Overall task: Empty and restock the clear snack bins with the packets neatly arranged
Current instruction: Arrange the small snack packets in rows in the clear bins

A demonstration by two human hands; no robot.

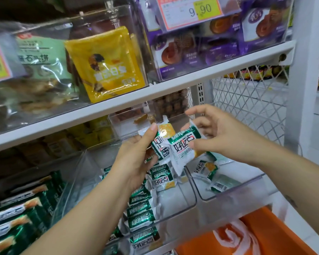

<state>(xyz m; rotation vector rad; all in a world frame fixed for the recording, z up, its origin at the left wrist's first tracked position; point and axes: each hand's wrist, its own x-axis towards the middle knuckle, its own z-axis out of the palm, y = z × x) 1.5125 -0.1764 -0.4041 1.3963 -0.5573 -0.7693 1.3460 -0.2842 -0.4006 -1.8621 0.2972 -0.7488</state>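
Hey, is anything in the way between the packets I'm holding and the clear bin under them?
Nothing visible. The left hand and right hand hold the packets directly above the clear bin, whose top is open. A row of packets fills its left side; the floor beside that row is bare.

We see glossy, see-through hard plastic in the bins [234,195] at six o'clock. The packets [180,150] at centre are crinkled, shiny film. At twelve o'clock the shelf [118,107] looks like smooth white-painted metal. At two o'clock is white-coated wire mesh [247,100], and at five o'clock a smooth orange bag [261,234], seemingly thin plastic.
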